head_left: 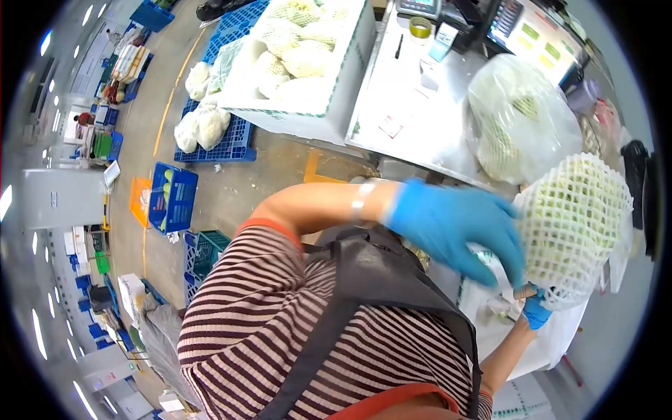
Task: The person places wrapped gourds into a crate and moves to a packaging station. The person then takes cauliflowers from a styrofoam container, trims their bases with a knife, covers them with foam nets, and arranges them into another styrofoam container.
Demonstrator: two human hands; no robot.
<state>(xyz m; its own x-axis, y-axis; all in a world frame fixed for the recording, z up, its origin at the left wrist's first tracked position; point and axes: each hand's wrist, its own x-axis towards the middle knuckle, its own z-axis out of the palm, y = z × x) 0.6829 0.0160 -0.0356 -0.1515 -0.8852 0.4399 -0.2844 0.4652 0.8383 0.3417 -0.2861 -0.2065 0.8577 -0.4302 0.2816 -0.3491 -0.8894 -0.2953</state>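
Pale green produce in a white foam net stands on the right side of the view. My right hand, in a blue glove, grips its lower end, with the fingers partly hidden behind the net. My left hand, also in a blue glove, hovers just left of the net, blurred by motion. Its thumb and fingers are apart and curved. A white strip shows between them, and I cannot tell whether they touch it. Beyond the net lies a clear plastic bag with more netted pale green produce inside.
A metal table holds a tape roll, a small carton and a screen. Left of it, a large white box contains netted produce. Blue pallets and a blue crate stand on the floor.
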